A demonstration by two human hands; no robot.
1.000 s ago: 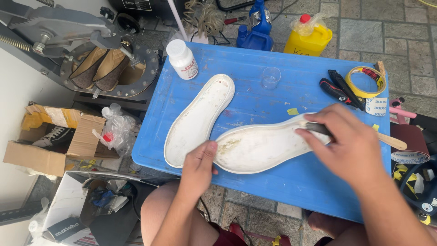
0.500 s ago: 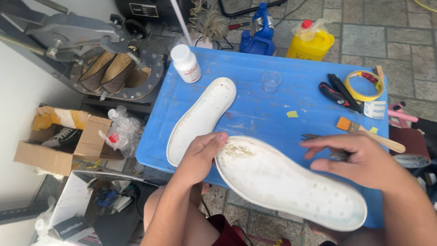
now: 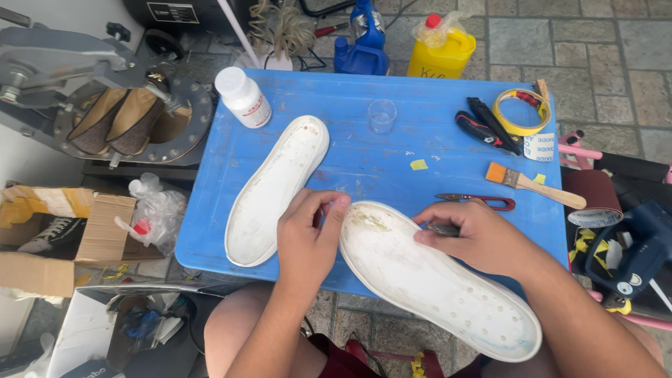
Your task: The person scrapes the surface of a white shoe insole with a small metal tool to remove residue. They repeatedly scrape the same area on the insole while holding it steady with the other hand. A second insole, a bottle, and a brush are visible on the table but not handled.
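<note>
White rubber fills the middle of our view: we have 2 shoe soles in front of us. The near sole (image 3: 437, 280) lies slanted across the front edge of the blue bench (image 3: 392, 150), its far end hanging past the edge above our knees. Our left hand (image 3: 308, 238) pinches the near sole's top rim, fingers curled tight in a narrow grip on the rubber. Our right hand (image 3: 479, 234) rests on the same sole's right edge, its grip closed around a small dark tool (image 3: 442, 229) whose tip touches the rim; we cannot tell what kind of tool it is.

The second sole (image 3: 276, 189) lies flat on the bench just left of our left hand, inner side up. Farther back stand a white bottle (image 3: 243, 96) and a small clear cup (image 3: 381, 115). To the right lie red-handled scissors (image 3: 479, 202), a paintbrush (image 3: 535, 185) with an orange band, a roll of yellow tape (image 3: 521, 112) and a dark knife (image 3: 483, 128), all well apart from our hands.
</note>
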